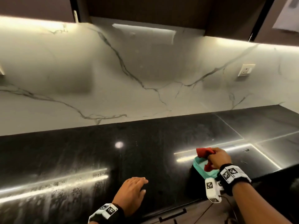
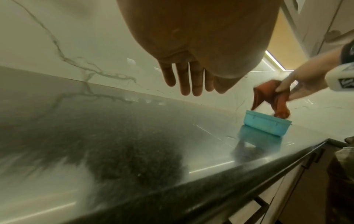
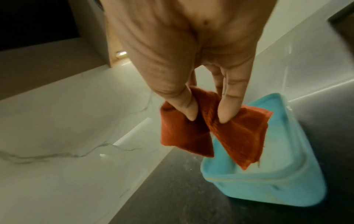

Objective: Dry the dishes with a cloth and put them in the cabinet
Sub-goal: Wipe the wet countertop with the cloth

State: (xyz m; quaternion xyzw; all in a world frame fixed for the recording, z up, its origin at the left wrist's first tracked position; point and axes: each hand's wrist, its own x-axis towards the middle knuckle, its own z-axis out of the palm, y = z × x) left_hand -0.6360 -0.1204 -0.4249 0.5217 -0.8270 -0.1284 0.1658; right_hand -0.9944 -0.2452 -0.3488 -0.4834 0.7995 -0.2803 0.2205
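Observation:
A turquoise plastic container (image 1: 198, 164) (image 2: 266, 123) (image 3: 268, 178) stands open-topped on the black countertop (image 1: 145, 151), near its front edge. My right hand (image 1: 216, 157) (image 2: 293, 86) (image 3: 206, 116) hovers just above it and pinches a red cloth (image 1: 204, 151) (image 2: 268, 95) (image 3: 191, 133) between thumb and fingers; the cloth's lower end hangs into the container. My left hand (image 1: 134, 189) (image 2: 189, 81) is to the left of the container, fingers straight, held flat just over the bare countertop and holding nothing.
A marble backsplash (image 1: 113, 78) rises behind the counter, with a wall socket (image 1: 246, 70) at the right. Dark upper cabinets (image 1: 145, 7) hang overhead. Drawer fronts with a black handle (image 1: 171, 215) sit below the counter's front edge.

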